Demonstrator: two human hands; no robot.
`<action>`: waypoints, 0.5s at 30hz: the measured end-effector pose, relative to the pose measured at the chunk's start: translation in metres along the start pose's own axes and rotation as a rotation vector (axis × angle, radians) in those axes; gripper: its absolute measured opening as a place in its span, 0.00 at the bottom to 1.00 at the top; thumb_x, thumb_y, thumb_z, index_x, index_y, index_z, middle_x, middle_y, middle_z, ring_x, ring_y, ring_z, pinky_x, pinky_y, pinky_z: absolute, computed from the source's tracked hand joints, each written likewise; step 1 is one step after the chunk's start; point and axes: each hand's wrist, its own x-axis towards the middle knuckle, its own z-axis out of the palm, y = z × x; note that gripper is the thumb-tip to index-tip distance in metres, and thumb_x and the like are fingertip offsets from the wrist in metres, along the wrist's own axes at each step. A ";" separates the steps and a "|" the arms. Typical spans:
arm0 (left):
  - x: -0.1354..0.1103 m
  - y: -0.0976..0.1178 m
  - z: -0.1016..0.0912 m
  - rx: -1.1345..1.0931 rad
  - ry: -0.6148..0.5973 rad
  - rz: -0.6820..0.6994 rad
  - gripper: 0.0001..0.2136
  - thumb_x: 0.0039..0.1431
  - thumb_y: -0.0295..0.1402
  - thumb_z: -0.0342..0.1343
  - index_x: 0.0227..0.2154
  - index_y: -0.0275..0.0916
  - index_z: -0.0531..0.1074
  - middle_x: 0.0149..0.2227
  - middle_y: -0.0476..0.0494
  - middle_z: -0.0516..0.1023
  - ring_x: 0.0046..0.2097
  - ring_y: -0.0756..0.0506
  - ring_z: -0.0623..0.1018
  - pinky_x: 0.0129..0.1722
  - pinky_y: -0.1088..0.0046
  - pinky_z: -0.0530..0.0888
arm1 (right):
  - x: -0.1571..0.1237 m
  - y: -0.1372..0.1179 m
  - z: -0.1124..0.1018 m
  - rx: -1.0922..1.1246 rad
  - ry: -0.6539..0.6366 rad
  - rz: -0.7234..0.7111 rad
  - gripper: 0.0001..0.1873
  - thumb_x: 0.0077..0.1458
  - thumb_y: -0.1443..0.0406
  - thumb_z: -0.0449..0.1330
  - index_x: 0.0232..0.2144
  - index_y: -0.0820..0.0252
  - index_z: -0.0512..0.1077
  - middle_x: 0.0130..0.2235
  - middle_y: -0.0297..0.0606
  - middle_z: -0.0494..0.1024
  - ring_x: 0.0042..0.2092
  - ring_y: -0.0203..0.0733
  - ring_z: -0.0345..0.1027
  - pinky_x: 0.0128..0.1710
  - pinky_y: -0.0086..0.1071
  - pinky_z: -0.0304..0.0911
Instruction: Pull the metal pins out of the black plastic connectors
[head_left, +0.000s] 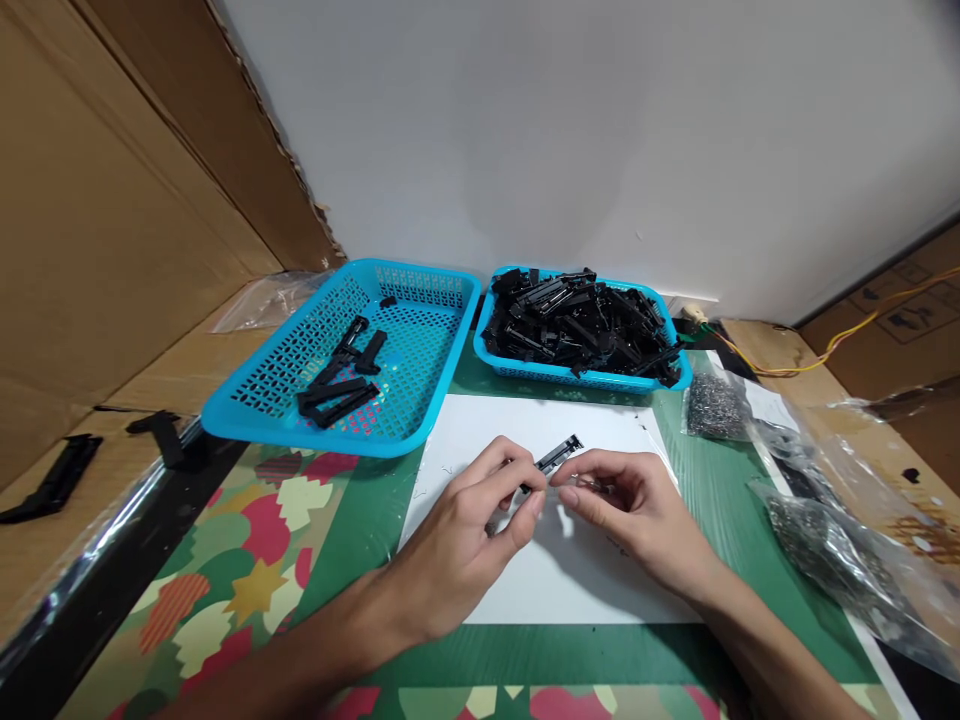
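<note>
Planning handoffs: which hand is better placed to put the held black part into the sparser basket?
Likely the left hand: it holds the black part and sits nearer that blue basket. The right hand is farther from it.

Part (559, 455): black, narrow, channelled; pinched in left hand (478, 525), slanting away to the right, near end hidden. Shiny bits (590, 483): in right hand (640, 505), near part, too small to make out.

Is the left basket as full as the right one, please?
No, the left basket holds few black parts; the right basket is heaped.
</note>
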 end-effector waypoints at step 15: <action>0.002 -0.012 0.006 0.151 0.012 0.066 0.16 0.75 0.32 0.54 0.62 0.45 0.70 0.48 0.45 0.81 0.49 0.44 0.77 0.49 0.68 0.73 | -0.001 -0.003 -0.026 -0.347 0.192 0.009 0.10 0.57 0.61 0.64 0.30 0.61 0.81 0.26 0.36 0.79 0.27 0.37 0.66 0.26 0.29 0.59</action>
